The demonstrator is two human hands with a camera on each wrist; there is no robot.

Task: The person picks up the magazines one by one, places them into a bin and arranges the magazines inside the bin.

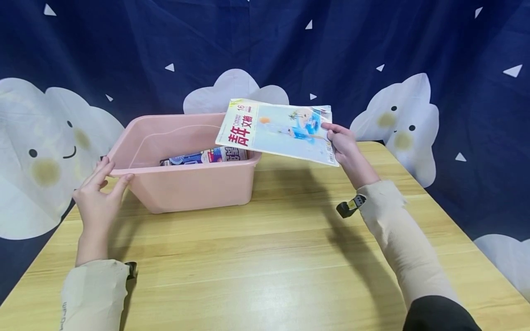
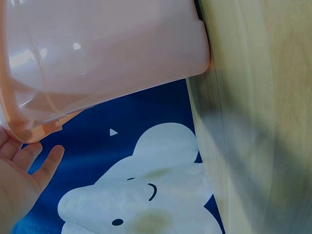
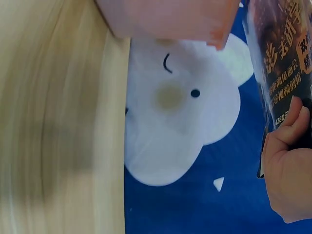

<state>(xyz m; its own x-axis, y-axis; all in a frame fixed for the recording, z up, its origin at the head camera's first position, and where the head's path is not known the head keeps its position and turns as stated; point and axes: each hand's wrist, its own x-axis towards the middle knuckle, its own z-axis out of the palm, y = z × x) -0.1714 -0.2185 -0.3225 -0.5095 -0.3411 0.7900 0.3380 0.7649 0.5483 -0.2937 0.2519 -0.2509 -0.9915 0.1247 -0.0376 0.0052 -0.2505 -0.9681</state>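
A pink plastic bin (image 1: 198, 188) stands on the table at left of centre. My left hand (image 1: 97, 195) holds the bin's left rim corner, thumb at the near side and fingers along the left end; in the left wrist view one finger (image 2: 51, 163) sticks out, off the rim. By its right edge, my right hand (image 1: 343, 145) pinches a magazine (image 1: 285, 131) with a light blue cover and red Chinese characters. Tilted, it overlaps the bin's right end in the head view. Its dark underside (image 3: 287, 63) with gold print shows in the right wrist view.
Inside the bin lies a blue and purple printed item (image 1: 203, 156), partly hidden by the near wall and the magazine. The wooden table (image 1: 265, 257) extends toward me. Behind it hangs a dark blue curtain (image 1: 265, 41) with white clouds and triangles.
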